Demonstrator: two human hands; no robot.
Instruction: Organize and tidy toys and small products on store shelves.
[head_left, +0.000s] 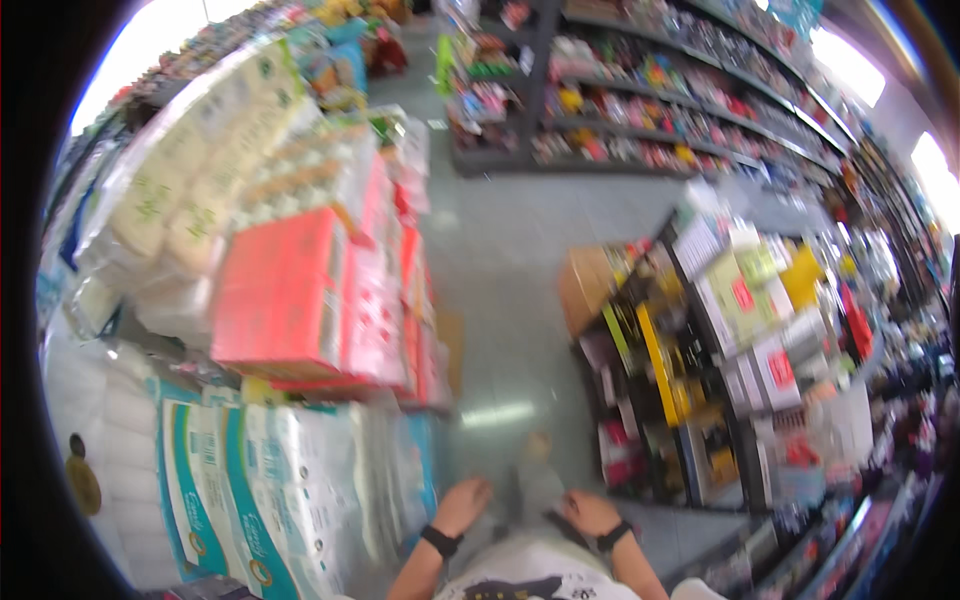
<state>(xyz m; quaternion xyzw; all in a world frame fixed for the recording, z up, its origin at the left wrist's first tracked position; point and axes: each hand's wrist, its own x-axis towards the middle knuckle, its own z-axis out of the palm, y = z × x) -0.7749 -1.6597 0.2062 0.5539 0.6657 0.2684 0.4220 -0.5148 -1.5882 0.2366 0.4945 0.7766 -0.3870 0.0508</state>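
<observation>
My left hand (463, 504) hangs low in front of my body, its fingers loosely curled and blurred. It is nearest to the plastic-wrapped white and teal packs (259, 495) stacked on the left. My right hand (591, 513) is at the same height on the other side of my shirt (547, 562), with its fingers bent inward. A dark strip (564, 526) shows beside that hand; whether it is held cannot be told. Each wrist wears a black band. One of my legs (538, 480) reaches forward between the hands over the grey tiled floor (502, 330).
Red and pink wrapped packs (281, 289) and bagged cream-coloured packs (176, 195) are piled at the left. To the right stands a black display rack (705, 322) with boxes, a cardboard box (589, 285) against its end. Long goods shelves (637, 90) run across the back.
</observation>
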